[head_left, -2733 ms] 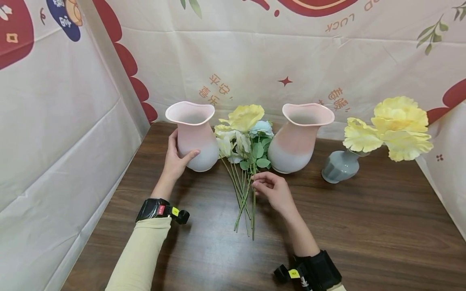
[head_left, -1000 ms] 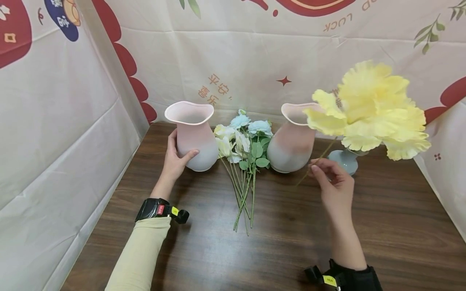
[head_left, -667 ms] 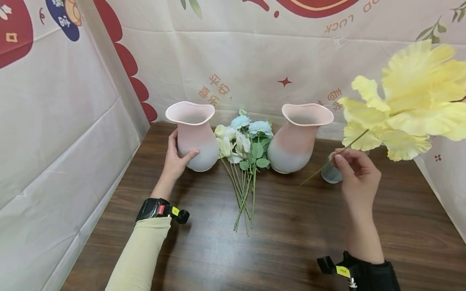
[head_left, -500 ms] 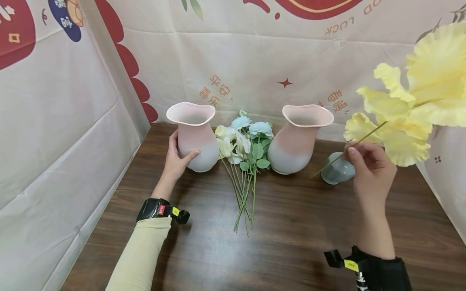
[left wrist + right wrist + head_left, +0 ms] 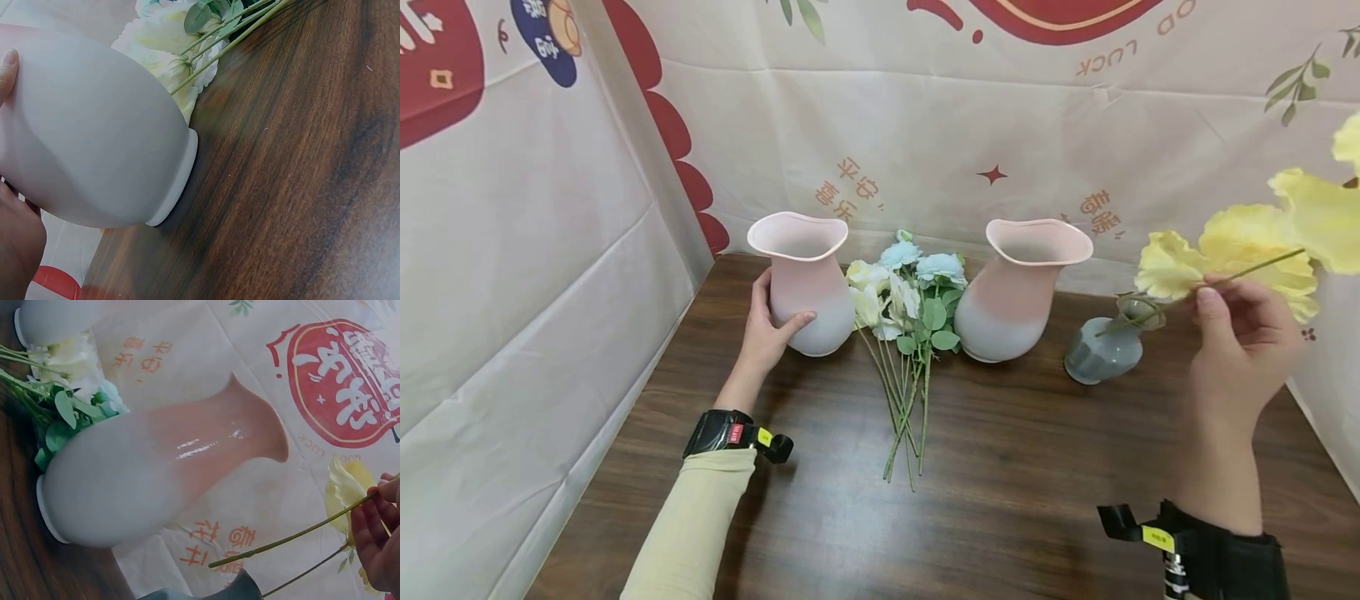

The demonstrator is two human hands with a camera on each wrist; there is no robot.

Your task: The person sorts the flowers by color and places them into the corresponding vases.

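Note:
My left hand [image 5: 763,337] holds a pink-and-white vase [image 5: 808,292] by its side, thumb across the front; the vase stands upright on the table. My right hand [image 5: 1243,354] pinches the green stem [image 5: 294,535] of a large yellow flower, whose bloom [image 5: 1318,221] runs past the right edge of the head view. The stem slants down to the left, its lower end over the mouth of a small grey-blue vase [image 5: 1101,352]. Other yellow blooms [image 5: 1172,265] stand in that small vase, partly behind the right hand.
Between the large vases lies a bunch of white flowers [image 5: 868,304] and blue flowers [image 5: 940,268], stems toward me. A second pink-and-white vase [image 5: 1011,300] stands to its right. A printed cloth [image 5: 917,125] hangs behind the wooden table [image 5: 1000,483].
My right hand has taken a yellow flower out of the bunch and carried it right, to the small grey-blue vase. The left hand keeps its hold on the left vase.

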